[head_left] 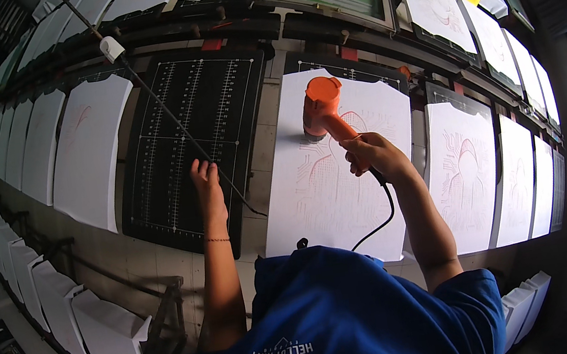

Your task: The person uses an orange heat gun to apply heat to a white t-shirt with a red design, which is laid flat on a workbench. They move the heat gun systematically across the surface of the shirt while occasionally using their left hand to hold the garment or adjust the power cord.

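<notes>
Clamping our right hand [372, 154] around the orange dryer [321, 103], we hold it over the red-printed white cloth [303, 207]. Our left hand [206, 177] is over the black board [174, 105], near the hanging cord [178, 123]; whether it grips that, we cannot tell.
</notes>
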Demonstrator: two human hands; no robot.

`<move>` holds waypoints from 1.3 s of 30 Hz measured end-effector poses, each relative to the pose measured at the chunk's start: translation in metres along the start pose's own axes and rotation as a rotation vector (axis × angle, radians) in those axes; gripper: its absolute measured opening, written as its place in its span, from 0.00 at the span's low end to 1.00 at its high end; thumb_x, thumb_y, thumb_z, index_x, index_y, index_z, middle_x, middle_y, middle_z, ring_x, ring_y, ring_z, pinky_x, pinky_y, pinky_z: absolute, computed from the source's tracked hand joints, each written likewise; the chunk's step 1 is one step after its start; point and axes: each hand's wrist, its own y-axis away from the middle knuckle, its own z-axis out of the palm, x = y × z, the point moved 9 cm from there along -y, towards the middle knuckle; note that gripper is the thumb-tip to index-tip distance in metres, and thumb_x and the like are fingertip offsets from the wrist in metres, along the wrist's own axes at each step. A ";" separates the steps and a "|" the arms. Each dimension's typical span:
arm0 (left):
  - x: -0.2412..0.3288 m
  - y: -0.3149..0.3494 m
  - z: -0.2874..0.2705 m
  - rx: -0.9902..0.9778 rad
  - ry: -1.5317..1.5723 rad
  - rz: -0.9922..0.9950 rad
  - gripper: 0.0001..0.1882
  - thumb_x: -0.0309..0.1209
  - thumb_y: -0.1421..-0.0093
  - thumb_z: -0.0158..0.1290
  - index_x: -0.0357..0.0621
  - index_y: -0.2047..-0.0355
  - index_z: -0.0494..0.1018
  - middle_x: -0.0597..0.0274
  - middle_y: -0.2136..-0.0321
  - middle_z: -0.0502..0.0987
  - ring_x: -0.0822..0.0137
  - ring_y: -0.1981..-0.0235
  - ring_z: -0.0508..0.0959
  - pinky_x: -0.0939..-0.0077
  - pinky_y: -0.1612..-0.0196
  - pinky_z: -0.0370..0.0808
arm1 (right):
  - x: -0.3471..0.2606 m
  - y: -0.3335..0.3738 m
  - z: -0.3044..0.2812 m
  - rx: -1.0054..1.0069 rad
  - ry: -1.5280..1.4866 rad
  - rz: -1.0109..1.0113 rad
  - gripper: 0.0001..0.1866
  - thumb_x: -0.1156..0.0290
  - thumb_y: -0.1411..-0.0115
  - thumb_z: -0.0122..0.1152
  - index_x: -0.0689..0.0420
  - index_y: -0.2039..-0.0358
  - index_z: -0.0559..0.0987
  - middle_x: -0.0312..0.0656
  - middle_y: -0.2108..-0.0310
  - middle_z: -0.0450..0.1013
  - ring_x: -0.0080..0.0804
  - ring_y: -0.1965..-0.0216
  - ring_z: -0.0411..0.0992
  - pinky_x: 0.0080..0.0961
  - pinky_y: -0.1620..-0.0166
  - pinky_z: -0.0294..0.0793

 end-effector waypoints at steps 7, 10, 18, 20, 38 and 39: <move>-0.023 0.056 0.023 -0.142 0.038 -0.039 0.16 0.37 0.32 0.45 0.39 0.49 0.66 0.60 0.71 0.75 0.73 0.75 0.75 0.78 0.68 0.74 | 0.001 0.008 0.012 -0.063 -0.060 -0.049 0.20 0.58 0.37 0.55 0.66 0.63 0.73 0.38 0.74 0.69 0.23 0.75 0.71 0.20 0.70 0.73; -0.026 0.088 0.012 -0.135 -0.114 -0.058 0.13 0.35 0.30 0.42 0.40 0.53 0.68 0.62 0.76 0.74 0.78 0.87 0.70 0.84 0.84 0.68 | 0.002 0.007 0.023 -0.072 -0.080 -0.064 0.21 0.56 0.37 0.56 0.66 0.62 0.73 0.38 0.74 0.70 0.24 0.75 0.72 0.21 0.69 0.74; -0.060 0.132 -0.079 0.113 -0.375 -0.113 0.16 0.32 0.31 0.37 0.39 0.50 0.68 0.59 0.68 0.73 0.76 0.86 0.70 0.83 0.82 0.68 | 0.007 0.019 0.018 -0.080 -0.042 -0.037 0.19 0.58 0.38 0.55 0.66 0.63 0.74 0.39 0.73 0.70 0.25 0.75 0.73 0.21 0.69 0.74; -0.066 0.130 -0.115 0.265 -0.487 0.013 0.16 0.32 0.31 0.38 0.38 0.49 0.68 0.58 0.65 0.72 0.74 0.82 0.71 0.82 0.78 0.70 | 0.011 0.020 0.009 -0.086 -0.061 -0.021 0.20 0.58 0.37 0.55 0.66 0.63 0.74 0.39 0.73 0.70 0.25 0.74 0.73 0.21 0.68 0.74; -0.070 0.084 -0.188 0.815 -0.670 0.142 0.27 0.33 0.33 0.38 0.37 0.36 0.52 0.35 0.39 0.53 0.44 0.36 0.54 0.52 0.36 0.57 | 0.028 0.072 0.025 0.060 -0.154 -0.012 0.18 0.57 0.36 0.54 0.64 0.64 0.72 0.37 0.74 0.70 0.23 0.75 0.71 0.22 0.68 0.73; -0.068 0.086 -0.187 0.846 -0.641 0.164 0.27 0.33 0.33 0.38 0.36 0.36 0.52 0.34 0.39 0.54 0.44 0.36 0.54 0.52 0.36 0.56 | 0.026 0.069 0.034 0.062 -0.141 -0.034 0.18 0.57 0.36 0.55 0.64 0.64 0.73 0.37 0.74 0.70 0.23 0.75 0.71 0.22 0.68 0.72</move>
